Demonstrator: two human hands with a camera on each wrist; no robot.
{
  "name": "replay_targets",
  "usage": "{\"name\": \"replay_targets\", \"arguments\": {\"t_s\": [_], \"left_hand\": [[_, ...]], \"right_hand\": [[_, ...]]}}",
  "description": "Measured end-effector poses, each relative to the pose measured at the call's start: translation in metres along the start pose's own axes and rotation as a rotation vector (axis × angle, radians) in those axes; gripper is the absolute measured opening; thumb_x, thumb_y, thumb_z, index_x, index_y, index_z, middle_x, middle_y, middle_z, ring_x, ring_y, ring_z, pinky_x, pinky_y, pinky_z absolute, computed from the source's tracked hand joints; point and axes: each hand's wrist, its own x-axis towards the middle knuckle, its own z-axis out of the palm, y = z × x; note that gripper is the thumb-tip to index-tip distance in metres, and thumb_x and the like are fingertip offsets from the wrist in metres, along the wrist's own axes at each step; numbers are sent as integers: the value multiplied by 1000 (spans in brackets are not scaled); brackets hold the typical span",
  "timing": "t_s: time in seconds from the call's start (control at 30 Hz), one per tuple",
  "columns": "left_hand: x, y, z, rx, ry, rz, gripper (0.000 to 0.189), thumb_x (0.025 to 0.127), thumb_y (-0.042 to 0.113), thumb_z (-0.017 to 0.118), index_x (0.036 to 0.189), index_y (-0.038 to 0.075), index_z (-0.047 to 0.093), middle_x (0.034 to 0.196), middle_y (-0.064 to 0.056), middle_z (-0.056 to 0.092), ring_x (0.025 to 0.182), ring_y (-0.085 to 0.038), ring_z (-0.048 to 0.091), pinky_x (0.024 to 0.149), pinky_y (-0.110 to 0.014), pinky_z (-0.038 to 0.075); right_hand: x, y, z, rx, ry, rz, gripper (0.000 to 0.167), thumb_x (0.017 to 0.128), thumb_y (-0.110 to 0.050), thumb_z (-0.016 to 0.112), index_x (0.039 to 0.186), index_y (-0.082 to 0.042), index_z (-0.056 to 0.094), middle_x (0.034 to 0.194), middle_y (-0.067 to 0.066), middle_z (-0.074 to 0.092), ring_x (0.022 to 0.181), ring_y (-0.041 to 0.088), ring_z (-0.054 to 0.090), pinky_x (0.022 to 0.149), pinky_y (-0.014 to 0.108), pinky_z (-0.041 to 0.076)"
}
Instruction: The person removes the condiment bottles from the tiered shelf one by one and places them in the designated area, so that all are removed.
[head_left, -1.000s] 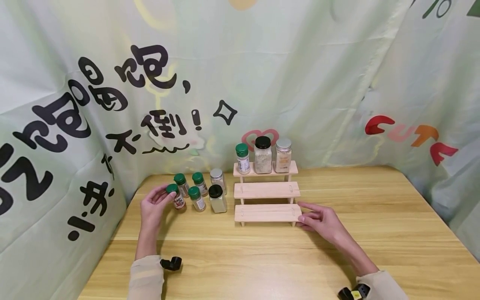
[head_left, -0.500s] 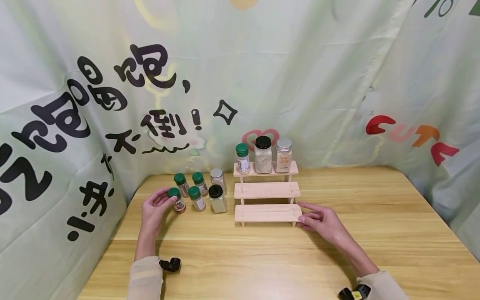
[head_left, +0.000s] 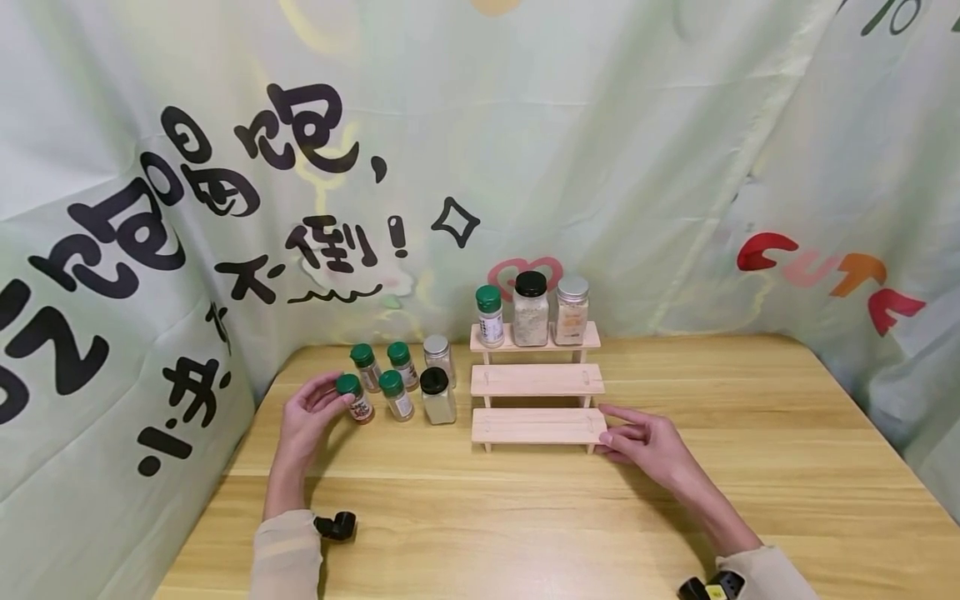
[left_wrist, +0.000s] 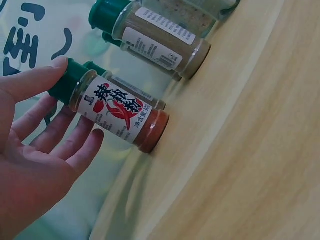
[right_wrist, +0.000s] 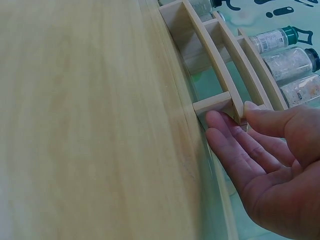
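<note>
My left hand point(head_left: 311, 417) pinches the green cap of a chili powder bottle point(left_wrist: 117, 107) between thumb and fingers. Its label shows red peppers, and red powder fills the base. The bottle stands upright at the front left of a group of jars on the table. On the other side, my right hand point(head_left: 648, 446) grips the right end of the lowest step of a three-step wooden rack point(head_left: 536, 427). In the right wrist view the thumb point(right_wrist: 265, 120) lies on the step's edge, with the fingers curled beneath.
Beside the chili bottle stand green-capped spice bottles point(head_left: 396, 396), a black-lidded jar point(head_left: 438, 400) and a silver-lidded jar point(head_left: 438, 358). The rack's top step holds a green-capped bottle point(head_left: 491, 321), a black-lidded jar point(head_left: 531, 312) and a silver-lidded jar point(head_left: 572, 312). A printed curtain point(head_left: 615, 167) hangs behind.
The left hand has drawn the chili powder bottle slightly toward the person, beside the other jars. The right hand stays on the rack. The head view has shifted a little.
</note>
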Motion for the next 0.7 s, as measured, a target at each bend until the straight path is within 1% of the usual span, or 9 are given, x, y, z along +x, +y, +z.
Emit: {"name": "replay_targets", "arguments": {"t_s": [0.07, 0.2, 0.27, 0.37, 0.43, 0.5, 0.6, 0.7], "left_hand": [[0, 1, -1, 10, -6, 8, 54, 90, -8, 73, 139, -14, 49, 120, 1, 67, 107, -10, 66, 93, -18, 55], [-1, 8, 0, 36, 4, 25, 52, 93, -3, 73, 139, -12, 50, 132, -13, 63, 114, -14, 65, 96, -18, 54], [-3, 16, 2, 43, 35, 44, 49, 93, 0, 74, 136, -11, 53, 133, -18, 63, 115, -15, 65, 96, -19, 53], [-3, 27, 7, 48, 101, 71, 43, 93, 2, 74, 131, -11, 58, 129, -19, 66, 111, -14, 67, 94, -18, 54], [-4, 36, 12, 47, 146, 106, 39, 93, 2, 75, 127, -11, 62, 125, -19, 68, 107, -14, 68, 92, -17, 55], [-6, 43, 17, 59, 173, 149, 36, 92, 2, 76, 124, -10, 64, 121, -19, 70, 105, -14, 69, 91, -17, 55], [-7, 53, 25, 50, 180, 219, 33, 92, 1, 76, 121, -11, 66, 120, -21, 70, 104, -16, 69, 92, -19, 56], [-9, 60, 34, 25, 164, 278, 31, 92, -2, 75, 119, -12, 66, 118, -25, 69, 104, -19, 69, 92, -21, 56]], "right_hand": [[0, 0, 0, 1, -1, -4, 54, 100, 4, 62, 149, 13, 42, 113, 33, 69, 97, 36, 74, 88, 38, 60], [1, 0, 0, -1, 1, -4, 54, 100, 4, 62, 149, 13, 41, 114, 33, 68, 97, 37, 74, 88, 39, 61], [1, 0, 1, 0, 2, -1, 54, 99, 5, 63, 149, 12, 42, 115, 33, 68, 98, 37, 74, 88, 39, 61], [1, -1, 1, 0, 1, 1, 54, 99, 4, 63, 149, 12, 42, 117, 33, 68, 98, 36, 74, 88, 40, 60], [1, -1, 0, -1, -1, -1, 55, 100, 4, 63, 149, 12, 41, 117, 34, 67, 98, 37, 74, 88, 39, 60], [1, -1, 0, -1, -3, -3, 55, 100, 3, 63, 149, 13, 41, 117, 34, 67, 98, 37, 74, 88, 39, 60], [1, -1, 0, 0, -6, 0, 55, 100, 3, 63, 149, 13, 40, 117, 34, 67, 98, 36, 74, 89, 39, 60], [0, 0, 0, 4, -8, 4, 55, 100, 3, 62, 150, 13, 40, 115, 33, 68, 98, 36, 74, 89, 39, 60]]}}
